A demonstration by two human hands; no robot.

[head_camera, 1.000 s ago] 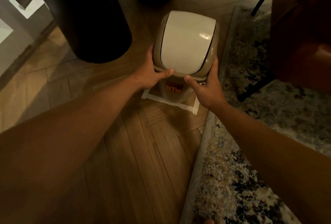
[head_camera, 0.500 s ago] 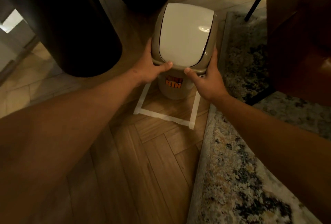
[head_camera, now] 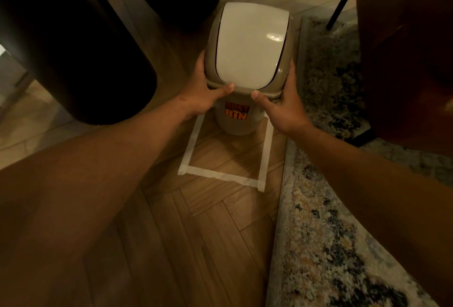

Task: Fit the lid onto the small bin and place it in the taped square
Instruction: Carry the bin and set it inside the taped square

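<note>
My left hand (head_camera: pixel 204 97) and right hand (head_camera: pixel 282 108) clamp the lid (head_camera: pixel 250 44) rim on the bin (head_camera: pixel 236 120), which sits between them, inside the tape square (head_camera: pixel 220 176). It seems light, stiff, smooth plastic; the rim grips best. Below is wood floor (head_camera: pixel 196 245); a rug (head_camera: pixel 326 245) lies beside my right hand.
</note>
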